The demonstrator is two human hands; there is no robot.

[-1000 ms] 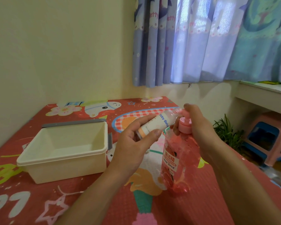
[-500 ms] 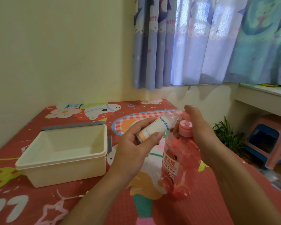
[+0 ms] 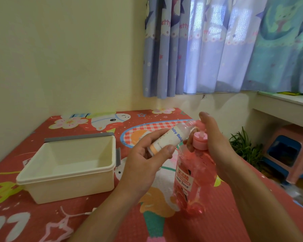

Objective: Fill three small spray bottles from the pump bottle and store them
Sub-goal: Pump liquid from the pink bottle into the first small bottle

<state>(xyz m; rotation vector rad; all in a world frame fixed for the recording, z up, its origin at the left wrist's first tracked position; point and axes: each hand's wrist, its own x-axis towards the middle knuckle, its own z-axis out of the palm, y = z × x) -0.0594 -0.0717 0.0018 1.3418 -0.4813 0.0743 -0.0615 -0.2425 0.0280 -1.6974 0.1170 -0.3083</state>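
Observation:
My left hand (image 3: 147, 163) grips a small white spray bottle (image 3: 166, 140) with blue lettering. The bottle is tilted, and its clear upper end points at the pump of the pink pump bottle (image 3: 191, 175). The pump bottle stands upright on the patterned red mat (image 3: 226, 215). My right hand (image 3: 215, 140) wraps over the pink pump head, with fingertips curled beneath the nozzle. The white stem shows above the pink collar. The small bottle's mouth is hidden behind my right fingers. No other small bottle is in view.
A cream plastic box (image 3: 66, 176) with a grey lid behind it sits open and empty to the left on the mat. Off the mat's right edge are a green plant (image 3: 243, 145) and stacked pink and blue stools (image 3: 290, 151). Walls and curtains lie beyond.
Both hands hold the same grips. My right hand and the pump head have shifted slightly up, so the white stem now shows. The view has tilted a little.

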